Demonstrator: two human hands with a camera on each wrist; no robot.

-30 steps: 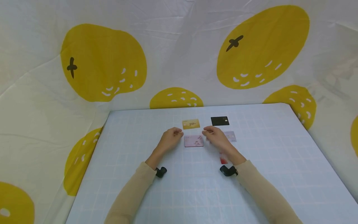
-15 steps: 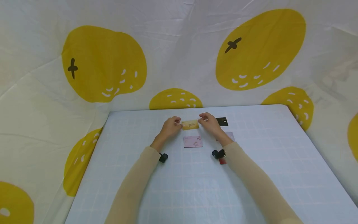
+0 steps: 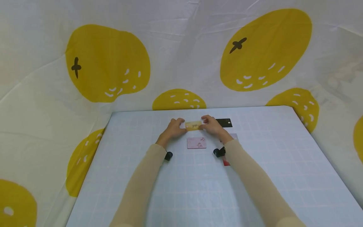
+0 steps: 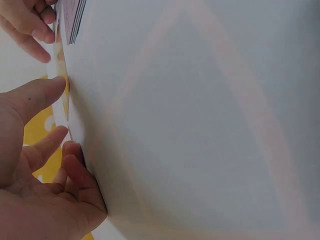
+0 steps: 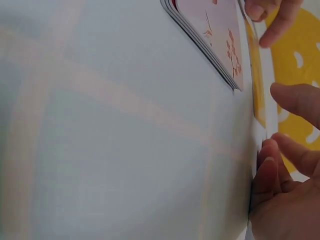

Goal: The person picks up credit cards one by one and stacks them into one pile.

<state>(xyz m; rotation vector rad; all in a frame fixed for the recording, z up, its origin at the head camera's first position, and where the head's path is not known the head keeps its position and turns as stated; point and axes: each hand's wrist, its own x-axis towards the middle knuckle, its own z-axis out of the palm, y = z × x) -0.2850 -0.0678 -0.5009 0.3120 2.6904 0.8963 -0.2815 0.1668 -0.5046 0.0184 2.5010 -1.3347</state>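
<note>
A gold card lies flat near the back of the table, between the two hands. The left hand is at its left end, thumb by the near corner and index finger extended toward the far one. At the right end, the right hand has its thumb and index finger spread in the same way. Both wrist views show the thumbs extended and the outer fingers curled low by the tabletop. A neat stack of cards, pink with a floral print on top, sits just in front of the gold card.
A black card lies right of the right hand. Partly covered by the right arm are a pale lilac card and a red-marked card. A white curtain with yellow fruit shapes rises behind the table.
Both hands have moved back from the pink stack to the two ends of the gold card, then drawn closer around it. The pink stack has stayed in place.
</note>
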